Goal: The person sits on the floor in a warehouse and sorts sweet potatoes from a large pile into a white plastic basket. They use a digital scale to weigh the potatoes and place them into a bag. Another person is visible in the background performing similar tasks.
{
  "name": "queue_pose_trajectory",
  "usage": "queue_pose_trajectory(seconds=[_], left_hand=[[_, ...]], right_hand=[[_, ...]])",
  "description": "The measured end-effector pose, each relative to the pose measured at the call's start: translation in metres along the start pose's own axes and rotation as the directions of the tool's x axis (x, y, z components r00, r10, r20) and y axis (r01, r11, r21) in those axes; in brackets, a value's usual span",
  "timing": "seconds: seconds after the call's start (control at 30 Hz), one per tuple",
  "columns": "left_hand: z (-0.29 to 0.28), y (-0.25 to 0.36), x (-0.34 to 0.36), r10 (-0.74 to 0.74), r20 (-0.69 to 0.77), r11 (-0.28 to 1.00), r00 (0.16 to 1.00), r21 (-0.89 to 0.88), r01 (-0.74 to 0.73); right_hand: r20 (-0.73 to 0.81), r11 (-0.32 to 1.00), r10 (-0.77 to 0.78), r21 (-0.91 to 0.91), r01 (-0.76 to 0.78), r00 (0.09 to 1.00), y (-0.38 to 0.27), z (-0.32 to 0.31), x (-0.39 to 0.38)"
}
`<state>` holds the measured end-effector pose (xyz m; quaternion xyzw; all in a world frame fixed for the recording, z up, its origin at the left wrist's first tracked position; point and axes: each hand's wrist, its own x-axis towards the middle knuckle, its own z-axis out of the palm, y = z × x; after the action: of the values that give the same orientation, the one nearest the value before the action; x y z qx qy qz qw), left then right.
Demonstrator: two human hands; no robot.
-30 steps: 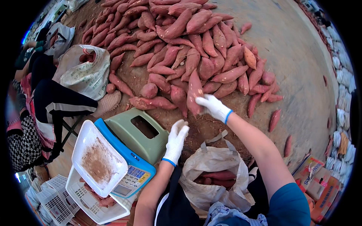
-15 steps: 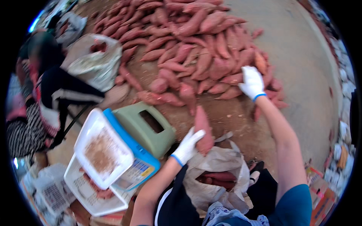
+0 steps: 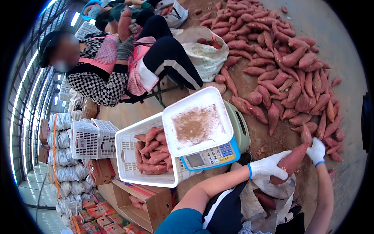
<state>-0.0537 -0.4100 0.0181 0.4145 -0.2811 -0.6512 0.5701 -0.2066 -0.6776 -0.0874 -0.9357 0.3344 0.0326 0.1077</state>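
My gloved left hand (image 3: 267, 169) grips a large sweet potato (image 3: 293, 160) above the whitish bag (image 3: 249, 202), which has more sweet potatoes inside. My gloved right hand (image 3: 314, 151) is closed on another sweet potato (image 3: 306, 136), farther right at the near edge of the heap (image 3: 280, 62). Left of my hands, a white tray (image 3: 194, 128) coated with dirt sits on a blue digital scale (image 3: 213, 155). A green plastic case (image 3: 240, 128) stands behind it. A white basket (image 3: 124, 156) holding sweet potatoes stands beside the scale.
Two co-workers (image 3: 97, 70) (image 3: 113, 15) sit on the left, the nearer holding a sweet potato. An open sack (image 3: 198, 58) lies by the heap. White crates (image 3: 83, 138), cardboard boxes (image 3: 132, 195) and stacked white bundles (image 3: 62, 156) fill the lower left.
The view has swung left, bringing more of the co-workers and crates in. My right hand has gone from reaching into the heap to holding another sweet potato; my left keeps the large one.
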Motion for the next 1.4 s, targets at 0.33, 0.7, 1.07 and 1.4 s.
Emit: queue_pose_trajectory(seconds=[0.33, 0.7, 1.07, 1.4], left_hand=[[0.046, 0.054, -0.124, 0.432, -0.322, 0.9, 0.842, 0.088, -0.428], [0.078, 0.026, -0.29, 0.464, -0.574, 0.639, 0.674, -0.31, -0.704], [-0.014, -0.048, -0.412, 0.153, -0.933, 0.417, 0.325, -0.237, -0.877], [-0.066, 0.031, -0.412, 0.602, -0.798, 0.799, 0.038, 0.601, -0.033]], right_hand=[[0.199, 0.729, 0.106, 0.65, -0.212, 0.974, 0.041, -0.103, -0.194], [0.163, -0.104, 0.063, 0.982, -0.156, 0.985, -0.064, -0.207, -0.268], [0.082, -0.169, 0.071, 0.983, -0.069, 0.994, -0.046, -0.185, -0.307], [0.105, -0.228, 0.31, 0.973, -0.033, 0.945, -0.063, -0.19, -0.321]])
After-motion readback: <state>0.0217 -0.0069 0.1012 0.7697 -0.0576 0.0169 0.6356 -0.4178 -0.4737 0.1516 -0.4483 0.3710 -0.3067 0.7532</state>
